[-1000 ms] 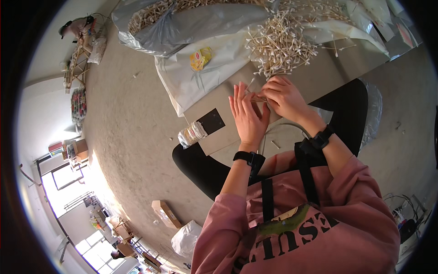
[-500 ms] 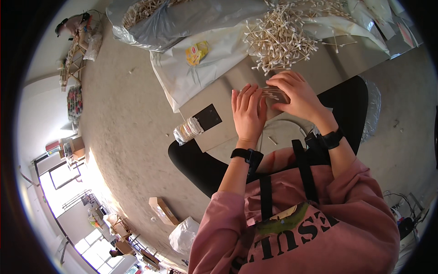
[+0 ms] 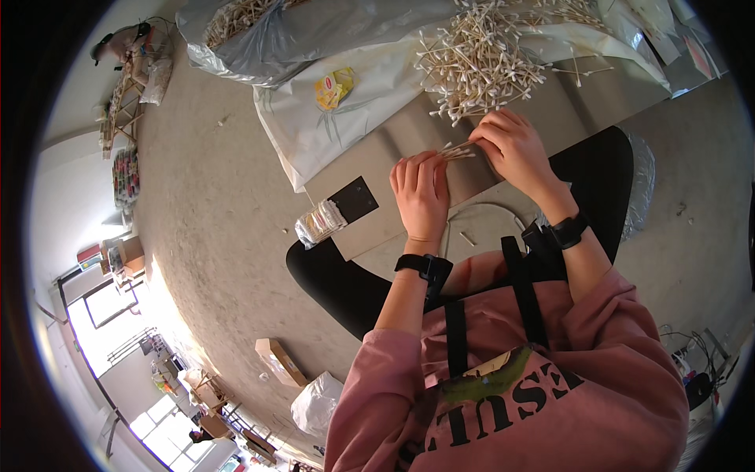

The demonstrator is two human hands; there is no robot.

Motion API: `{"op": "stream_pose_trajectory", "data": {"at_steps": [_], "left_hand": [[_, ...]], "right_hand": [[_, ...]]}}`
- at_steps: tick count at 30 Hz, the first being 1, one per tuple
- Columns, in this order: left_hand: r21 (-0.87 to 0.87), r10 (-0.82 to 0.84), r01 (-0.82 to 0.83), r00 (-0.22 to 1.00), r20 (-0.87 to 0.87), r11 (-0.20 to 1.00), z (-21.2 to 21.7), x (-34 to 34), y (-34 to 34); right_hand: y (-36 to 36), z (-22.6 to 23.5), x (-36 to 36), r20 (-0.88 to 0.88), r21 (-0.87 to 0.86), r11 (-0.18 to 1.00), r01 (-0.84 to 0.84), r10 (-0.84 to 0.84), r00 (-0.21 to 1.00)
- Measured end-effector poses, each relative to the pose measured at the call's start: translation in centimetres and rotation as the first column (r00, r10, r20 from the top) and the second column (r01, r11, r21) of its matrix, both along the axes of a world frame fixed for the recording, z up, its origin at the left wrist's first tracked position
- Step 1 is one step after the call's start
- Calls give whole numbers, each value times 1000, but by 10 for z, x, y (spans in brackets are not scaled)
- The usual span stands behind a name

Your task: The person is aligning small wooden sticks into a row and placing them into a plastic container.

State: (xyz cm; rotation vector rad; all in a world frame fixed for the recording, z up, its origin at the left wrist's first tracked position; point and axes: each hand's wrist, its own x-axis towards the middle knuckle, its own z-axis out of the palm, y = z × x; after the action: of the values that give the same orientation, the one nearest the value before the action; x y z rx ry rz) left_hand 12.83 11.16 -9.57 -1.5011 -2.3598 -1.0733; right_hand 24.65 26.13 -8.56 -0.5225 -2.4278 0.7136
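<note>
My left hand [image 3: 421,185] is closed on a small bunch of cotton swabs [image 3: 456,151] whose white tips stick out to the right. My right hand [image 3: 513,149] pinches the end of a swab beside that bunch; part of the grip is hidden by the fingers. Both hands are over the front part of the metal table [image 3: 409,141]. Just beyond them lies a large loose pile of cotton swabs [image 3: 484,67].
A packed bundle of swabs [image 3: 321,224] sits by a black plate [image 3: 355,200] at the table's left corner. White plastic sheeting [image 3: 287,126] carries a yellow packet [image 3: 335,87]. Behind it lies a grey bag [image 3: 259,47]. Another person [image 3: 130,47] is at the far left.
My right hand has moved slightly up and away from the left, its fingers now pinched together. The bunch now sits in the left hand instead of between both hands.
</note>
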Motion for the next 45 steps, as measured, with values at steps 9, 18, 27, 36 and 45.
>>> {"op": "stream_pose_trajectory", "data": {"at_steps": [9,18,27,36,45], "left_hand": [[-18,-54,54,998,11,998,3,0,-1],[-23,-89,89,996,4,996,2,1,-1],[-32,-92,93,995,36,995,3,2,-1],[-2,-43,43,999,-28,999,3,2,-2],[-53,-60,56,995,-74,997,3,1,-2]], "right_hand": [[22,7,17,66,62,968,244,-248,967],[-2,8,-3,-20,-149,987,65,-69,997],[-8,-6,-15,28,71,996,49,-51,998],[2,5,-8,-132,-8,998,61,-61,989],[-3,0,-23,-20,135,991,0,3,1000]]}}
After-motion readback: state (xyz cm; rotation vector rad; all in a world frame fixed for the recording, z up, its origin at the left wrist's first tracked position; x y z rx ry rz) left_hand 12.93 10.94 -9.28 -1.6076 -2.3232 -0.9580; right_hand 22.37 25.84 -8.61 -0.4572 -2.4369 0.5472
